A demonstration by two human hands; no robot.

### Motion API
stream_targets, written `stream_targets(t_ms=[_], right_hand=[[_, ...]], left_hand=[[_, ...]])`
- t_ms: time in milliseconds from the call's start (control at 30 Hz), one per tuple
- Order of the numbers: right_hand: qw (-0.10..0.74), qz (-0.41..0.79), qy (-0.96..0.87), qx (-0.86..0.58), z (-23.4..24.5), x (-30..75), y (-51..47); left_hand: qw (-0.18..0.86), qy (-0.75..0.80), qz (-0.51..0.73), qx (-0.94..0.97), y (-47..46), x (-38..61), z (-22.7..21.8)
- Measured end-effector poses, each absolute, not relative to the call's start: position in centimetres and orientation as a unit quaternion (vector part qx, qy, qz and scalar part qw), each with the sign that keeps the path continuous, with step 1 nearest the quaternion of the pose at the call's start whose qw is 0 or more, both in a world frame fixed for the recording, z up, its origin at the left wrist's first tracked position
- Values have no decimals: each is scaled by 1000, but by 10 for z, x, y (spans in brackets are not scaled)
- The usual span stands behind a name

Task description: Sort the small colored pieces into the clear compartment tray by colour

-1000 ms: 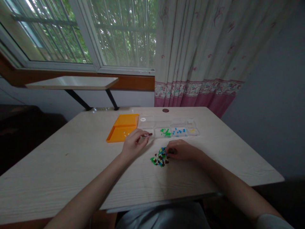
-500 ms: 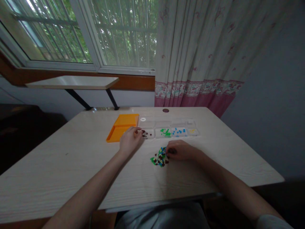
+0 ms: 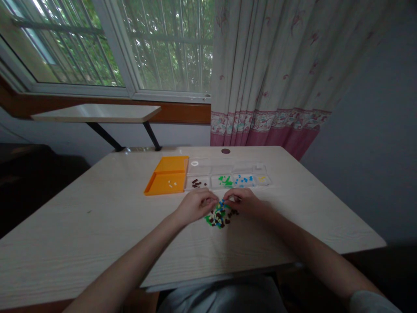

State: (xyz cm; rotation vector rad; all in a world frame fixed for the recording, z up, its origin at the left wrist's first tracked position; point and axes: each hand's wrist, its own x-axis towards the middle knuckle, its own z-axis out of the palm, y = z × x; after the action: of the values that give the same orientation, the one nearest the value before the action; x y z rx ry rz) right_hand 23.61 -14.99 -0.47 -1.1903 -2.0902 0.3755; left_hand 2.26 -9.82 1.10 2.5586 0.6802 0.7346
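Window (image 3: 65, 43) with bars and green trees fills the upper left of the frame, and a white shelf board (image 3: 94, 113) on black brackets sits right under it.

Below that is your pale wooden table (image 3: 97, 230). Left of centre, towards its far edge, is the flat orange plastic tray (image 3: 164, 186), with a couple of tiny white bits (image 3: 172, 184) in its nearer section.

Touching the tray on its right is the clear plastic compartment box (image 3: 228, 168). Its near row goes dark brown pieces (image 3: 196, 183), green pieces (image 3: 224, 181), blue pieces (image 3: 243, 178), then yellow pieces (image 3: 262, 178).

Your left hand (image 3: 195, 208) is at centre frame with the fingers curled down at the left edge of the small mixed-colour pile of tiny pieces (image 3: 220, 218). I honestly can't tell if it's gripping anything.

The pile lies on the bare table just in front of the box, between your two hands.

Your right hand (image 3: 246, 203) is at the pile's upper right edge with the fingertips drawn close together. It's too small to see whether a piece is pinched there.

Cream floral curtain (image 3: 267, 65) with a pink hem takes up the upper right.
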Motion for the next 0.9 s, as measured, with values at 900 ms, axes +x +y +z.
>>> stream_targets(t_ms=[900], right_hand=[[383, 32, -817, -429, -6, 229, -150]], left_hand=[[225, 210, 274, 911, -96, 22, 13]])
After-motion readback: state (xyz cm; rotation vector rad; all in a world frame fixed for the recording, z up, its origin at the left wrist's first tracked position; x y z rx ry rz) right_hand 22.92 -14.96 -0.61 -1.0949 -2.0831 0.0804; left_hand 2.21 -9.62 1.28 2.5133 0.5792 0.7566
